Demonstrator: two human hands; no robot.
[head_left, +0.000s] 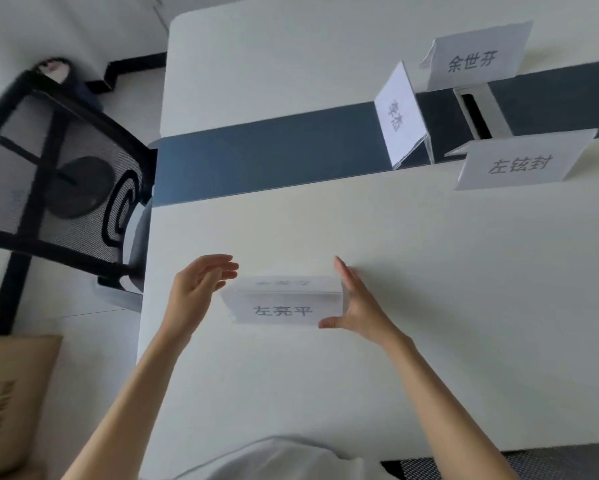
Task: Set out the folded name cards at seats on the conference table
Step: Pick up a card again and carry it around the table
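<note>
Four folded name cards stand on the white tabletop [429,306]. The nearest name card [284,304] stands close to the near edge, with its printed side facing the person. The left hand [196,292] is at the card's left end, its fingers [222,265] straight and relaxed, spread above the far left corner; it is hard to tell if they touch the paper. The right hand [357,303] is at the right end, with fingers [341,268] extended along the card's far right corner and the thumb pointing left under the lower right corner of the front face, so this hand frames the card without a firm grip.

Three other cards are well apart from it, at the far right. One card in a clear holder [400,116] stands turned sideways on the dark blue strip [256,164] that runs across the middle of the tabletop. A second card [520,162] stands just beside it on the near white part, and a third card [475,58] stands beyond the strip. Between these two is an open cable slot [476,112].

At the left end of the tabletop is a black mesh chair [48,174], and a brown cardboard box [10,403] is at the lower left.
</note>
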